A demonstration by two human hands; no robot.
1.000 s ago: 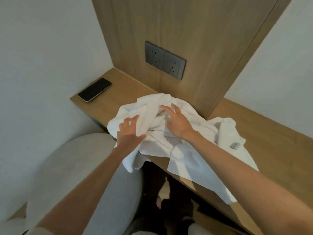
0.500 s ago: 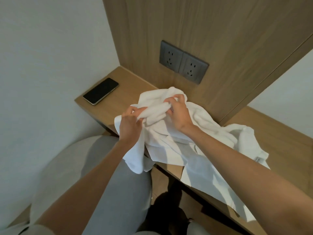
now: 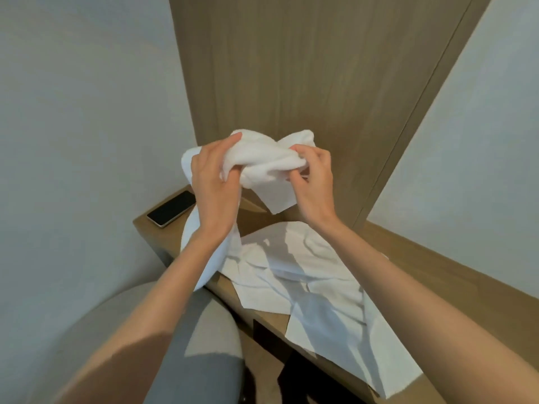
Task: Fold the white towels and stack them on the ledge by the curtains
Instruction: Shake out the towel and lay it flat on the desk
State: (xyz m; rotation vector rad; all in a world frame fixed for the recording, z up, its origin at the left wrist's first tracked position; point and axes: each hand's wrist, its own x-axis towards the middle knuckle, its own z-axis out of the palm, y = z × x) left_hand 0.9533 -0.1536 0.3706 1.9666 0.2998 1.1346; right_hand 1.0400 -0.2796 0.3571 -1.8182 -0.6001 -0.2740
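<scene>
The bunched towel [image 3: 262, 161] was held up before the wood panel [image 3: 291, 68], above the ledge [image 3: 437, 282], one end trailing behind the left forearm; the left hand [image 3: 214, 176] gripped it, fingers curled round the cloth; the right hand [image 3: 313, 182] pinched its other end; both arms reached forward and upward; a flat towel [image 3: 306, 275] lay on the ledge, overhanging its front edge; a phone [image 3: 172, 207] lay near the left end.

A towel [image 3: 262, 161] is held between the left hand [image 3: 215, 182] and the right hand [image 3: 313, 182], above the worktop [image 3: 466, 293]. A second towel [image 3: 291, 272] is spread on the worktop below both hands and draped over its near edge. A phone [image 3: 172, 208] is laid on the worktop, below and left of the left hand. A wall panel [image 3: 291, 68] is set behind the hands.
</scene>
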